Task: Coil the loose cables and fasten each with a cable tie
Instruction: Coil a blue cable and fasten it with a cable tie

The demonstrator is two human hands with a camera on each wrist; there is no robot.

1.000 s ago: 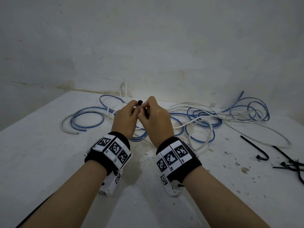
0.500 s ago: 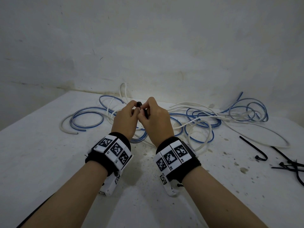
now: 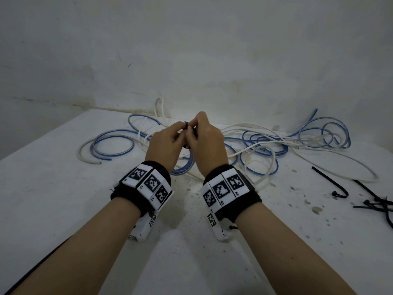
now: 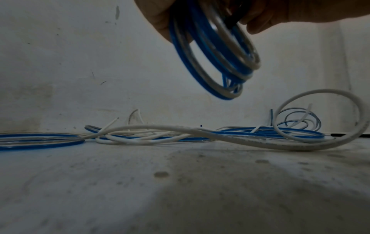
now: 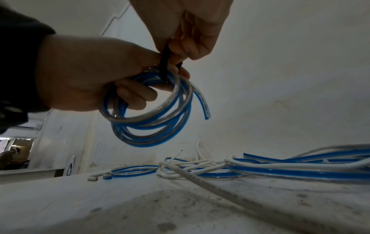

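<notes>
Fastening step: left hand (image 5: 84,74) grips blue coil (image 5: 152,110); right hand (image 5: 192,28) pinches black cable tie (image 5: 164,63). Next, likely threading and cinching.

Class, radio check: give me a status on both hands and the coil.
Left hand grips blue coil, held above table. Right hand pinches black cable tie around coil. Loose cables lie beyond, nothing blocking.

light: dim, greyish
shadows: soft, near table (image 3: 63,209) under forearms
blur: nearest coil (image 4: 216,60) soft
edges: wide-angle bending
</notes>
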